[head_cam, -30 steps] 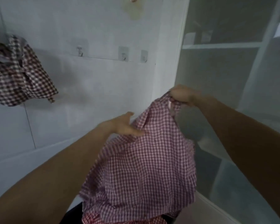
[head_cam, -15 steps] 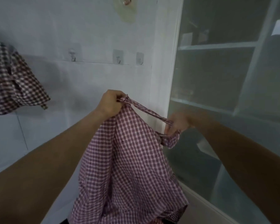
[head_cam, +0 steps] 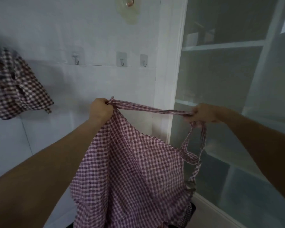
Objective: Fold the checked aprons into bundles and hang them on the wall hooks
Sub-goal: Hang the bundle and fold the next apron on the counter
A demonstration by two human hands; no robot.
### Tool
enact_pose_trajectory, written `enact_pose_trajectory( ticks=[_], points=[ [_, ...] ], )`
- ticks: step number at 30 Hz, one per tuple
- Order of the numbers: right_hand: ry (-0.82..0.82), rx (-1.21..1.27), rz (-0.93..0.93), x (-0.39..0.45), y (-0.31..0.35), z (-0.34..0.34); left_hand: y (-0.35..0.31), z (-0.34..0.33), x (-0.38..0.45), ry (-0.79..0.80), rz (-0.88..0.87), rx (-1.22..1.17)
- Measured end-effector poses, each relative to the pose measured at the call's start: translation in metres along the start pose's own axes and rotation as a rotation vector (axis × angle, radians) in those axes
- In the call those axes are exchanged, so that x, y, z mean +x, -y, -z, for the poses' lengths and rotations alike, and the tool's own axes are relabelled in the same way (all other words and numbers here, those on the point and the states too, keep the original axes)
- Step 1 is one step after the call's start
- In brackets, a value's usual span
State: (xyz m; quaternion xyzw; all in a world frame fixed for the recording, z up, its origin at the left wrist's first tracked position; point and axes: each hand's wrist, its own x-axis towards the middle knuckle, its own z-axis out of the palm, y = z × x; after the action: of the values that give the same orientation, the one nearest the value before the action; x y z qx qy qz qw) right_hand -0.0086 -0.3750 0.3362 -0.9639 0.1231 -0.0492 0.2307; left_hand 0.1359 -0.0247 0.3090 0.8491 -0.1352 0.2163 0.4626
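Apron in hand: the pink checked apron (head_cam: 132, 170) hangs in front of the person, below the row of wall hooks (head_cam: 121, 60), its strap (head_cam: 153, 109) pulled taut between both hands.
Left hand: the left hand (head_cam: 101, 110) is clenched round the top corner of the cloth where the strap begins.
Right hand: the right hand (head_cam: 202, 113) has its fingers closed on the far end of the strap, with a loop of tie dangling beneath it.
Step in hand: judged from this, the apron is opened out and being straightened by its strap; folding has not begun.
Next move: it likely calls for bringing the two hands together to double the cloth, gathering the loose ties so they do not trail.
Done so far: a darker checked bundle (head_cam: 15, 86) already hangs on the wall at the left; three small hooks are bare.
Hidden: the apron's lower edge is cut off by the frame, the bundle's own hook is covered, and a dark thing at the bottom edge cannot be made out.
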Motion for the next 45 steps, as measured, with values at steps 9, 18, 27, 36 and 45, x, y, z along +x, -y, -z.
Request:
enact_pose_trajectory(
  ticks=[9,18,27,36,45],
  points=[
    [-0.130,0.231,-0.312,-0.009,-0.016,0.031,0.018,0.010,0.004,-0.118,0.218,-0.145],
    [-0.137,1.227,-0.225,-0.018,0.027,0.055,0.025,0.010,-0.007,-0.109,0.137,-0.028],
    [-0.130,1.132,-0.019,-0.019,0.077,0.047,0.039,0.016,-0.014,0.643,0.143,0.221],
    [0.057,0.804,0.050,-0.013,0.116,0.038,0.021,-0.020,-0.059,1.232,0.213,-0.067],
    [-0.044,0.882,0.184,-0.005,0.143,0.034,-0.020,-0.081,-0.097,0.774,-0.257,-0.110]
  ],
)
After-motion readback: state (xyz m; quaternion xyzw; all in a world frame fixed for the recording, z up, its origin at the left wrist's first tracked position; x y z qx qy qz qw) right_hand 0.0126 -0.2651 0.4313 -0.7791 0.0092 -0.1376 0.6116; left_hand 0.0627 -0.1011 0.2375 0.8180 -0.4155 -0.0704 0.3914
